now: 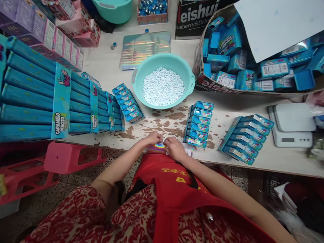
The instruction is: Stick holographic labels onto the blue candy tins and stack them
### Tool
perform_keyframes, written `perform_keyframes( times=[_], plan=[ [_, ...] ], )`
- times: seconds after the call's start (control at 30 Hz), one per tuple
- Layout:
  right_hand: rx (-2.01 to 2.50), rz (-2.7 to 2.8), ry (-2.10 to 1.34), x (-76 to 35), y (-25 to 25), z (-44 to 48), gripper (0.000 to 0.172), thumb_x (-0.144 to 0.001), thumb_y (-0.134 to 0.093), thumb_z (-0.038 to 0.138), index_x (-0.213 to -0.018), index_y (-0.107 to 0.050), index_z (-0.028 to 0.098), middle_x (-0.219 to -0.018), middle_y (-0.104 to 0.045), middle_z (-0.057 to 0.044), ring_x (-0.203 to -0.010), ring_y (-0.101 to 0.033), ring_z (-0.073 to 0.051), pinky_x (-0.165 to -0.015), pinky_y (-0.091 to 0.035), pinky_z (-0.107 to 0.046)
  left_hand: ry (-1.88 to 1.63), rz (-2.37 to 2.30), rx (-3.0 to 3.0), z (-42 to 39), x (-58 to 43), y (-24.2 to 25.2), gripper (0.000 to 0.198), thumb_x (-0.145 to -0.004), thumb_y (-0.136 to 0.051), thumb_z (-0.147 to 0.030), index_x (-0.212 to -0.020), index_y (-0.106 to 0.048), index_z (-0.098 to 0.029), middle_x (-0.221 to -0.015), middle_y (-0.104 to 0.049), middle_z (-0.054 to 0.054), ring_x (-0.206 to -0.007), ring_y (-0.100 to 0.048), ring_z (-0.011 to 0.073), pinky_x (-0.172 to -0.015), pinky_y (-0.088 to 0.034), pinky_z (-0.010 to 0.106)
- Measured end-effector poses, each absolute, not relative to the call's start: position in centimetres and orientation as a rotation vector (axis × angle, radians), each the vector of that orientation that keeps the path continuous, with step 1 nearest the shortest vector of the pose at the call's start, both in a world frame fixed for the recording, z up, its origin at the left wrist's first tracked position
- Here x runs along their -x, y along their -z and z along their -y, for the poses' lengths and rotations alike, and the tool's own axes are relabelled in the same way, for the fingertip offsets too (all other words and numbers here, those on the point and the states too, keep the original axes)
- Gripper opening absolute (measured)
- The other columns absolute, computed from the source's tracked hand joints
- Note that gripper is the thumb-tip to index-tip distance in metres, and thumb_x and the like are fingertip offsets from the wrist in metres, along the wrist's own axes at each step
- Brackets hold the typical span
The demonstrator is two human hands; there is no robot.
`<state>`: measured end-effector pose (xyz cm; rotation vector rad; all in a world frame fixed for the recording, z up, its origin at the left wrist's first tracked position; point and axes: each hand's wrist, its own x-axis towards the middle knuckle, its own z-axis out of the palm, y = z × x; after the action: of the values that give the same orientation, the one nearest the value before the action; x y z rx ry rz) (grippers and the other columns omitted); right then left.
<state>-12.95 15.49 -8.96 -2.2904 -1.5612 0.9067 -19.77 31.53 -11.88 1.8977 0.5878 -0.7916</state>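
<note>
At the table's front edge lies a shiny holographic sticker sheet [155, 149], partly covered by my hands and tilted at the edge. My left hand [152, 138] is closed in a pinch at its upper edge. Close beside it, my right hand [175, 147] has its fingers bent and pressed on the sheet's right part. Exactly what the fingertips pinch is too small to make out. Just right of my right hand stands a row of blue candy tins [199, 125] in a carton holder. Beyond my hands, a turquoise basin [137, 82] holds small white candies [164, 86].
More packed tins stand in a right-hand row [248, 138] and a left-hand row [128, 103]. Stacked blue cartons [60, 101] line the left side. A large box [202, 64] of loose tins and a white scale [293, 125] are right. Holographic sheets [144, 49] lie behind the basin.
</note>
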Motion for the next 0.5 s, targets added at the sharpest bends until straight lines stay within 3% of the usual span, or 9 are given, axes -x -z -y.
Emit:
perform_keyframes(
  times=[0.3, 0.4, 0.5],
  plan=[
    [2.139, 1.062, -0.993, 12.3, 6.4, -14.5, 0.007, -0.081, -0.058, 0.017, -0.076, -0.061, 0.02, -0.077, -0.065, -0.001, -0.073, -0.058, -0.016, -0.065, -0.04, -0.024, 0.793, -0.532, -2.057, -31.5, 19.8, 10.8, 0.019, -0.071, -0.05, -0.023, -0.073, -0.067, -0.015, -0.065, -0.06, 0.001, -0.065, -0.051, 0.0144, -0.062, -0.036, 0.024],
    [2.034, 0.809, -0.876, 11.6, 4.5, -12.9, 0.008, -0.081, -0.057, 0.021, -0.074, -0.06, 0.02, -0.07, -0.063, 0.001, -0.064, -0.055, -0.014, -0.06, -0.04, -0.023, 0.574, -0.404, -2.047, -31.1, 19.4, 8.1, 0.029, -0.081, -0.046, -0.031, -0.092, -0.068, -0.017, -0.09, -0.067, 0.005, -0.087, -0.057, 0.0183, -0.08, -0.041, 0.027],
    [1.963, 0.585, -0.731, 11.2, 3.0, -11.6, 0.015, -0.082, -0.056, 0.031, -0.074, -0.06, 0.019, -0.068, -0.061, 0.001, -0.06, -0.053, -0.013, -0.058, -0.04, -0.024, 0.397, -0.272, -1.859, -29.6, 18.8, 5.5, 0.039, -0.081, -0.052, -0.04, -0.114, -0.059, -0.021, -0.119, -0.06, 0.005, -0.107, -0.053, 0.0191, -0.092, -0.039, 0.029]
  ],
)
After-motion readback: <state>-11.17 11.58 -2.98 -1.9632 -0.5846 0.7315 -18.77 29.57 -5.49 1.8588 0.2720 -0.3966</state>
